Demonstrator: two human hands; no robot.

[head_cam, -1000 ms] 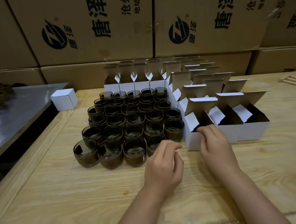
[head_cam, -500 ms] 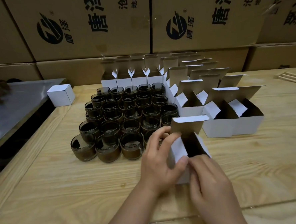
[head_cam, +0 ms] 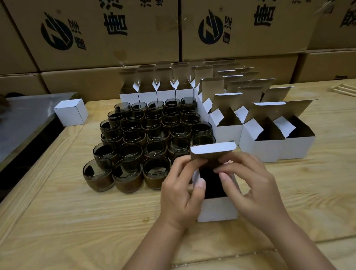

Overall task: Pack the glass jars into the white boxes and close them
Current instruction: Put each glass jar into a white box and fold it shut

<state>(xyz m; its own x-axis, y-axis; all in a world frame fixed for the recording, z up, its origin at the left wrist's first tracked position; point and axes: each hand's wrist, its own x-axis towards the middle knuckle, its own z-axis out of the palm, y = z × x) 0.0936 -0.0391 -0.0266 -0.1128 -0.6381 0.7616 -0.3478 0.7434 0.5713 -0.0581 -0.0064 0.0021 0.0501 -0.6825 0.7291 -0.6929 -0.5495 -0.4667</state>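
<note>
Bearing on the pale wooden desk (head_cam: 53, 221): clustered dark glass jars (head_cam: 152, 134), rows of open white boxes (head_cam: 263, 148), one closed white box (head_cam: 71, 113) at the left edge, wooden strips (head_cam: 349, 89) far right.

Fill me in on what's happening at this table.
A person is packing glass jars into white boxes. Both hands, left hand and right hand, hold one open box on the wooden table, fingers on its flaps. Its inside looks dark; no jar is clearly visible. More open boxes wait behind, one closed box sits far left.
</note>
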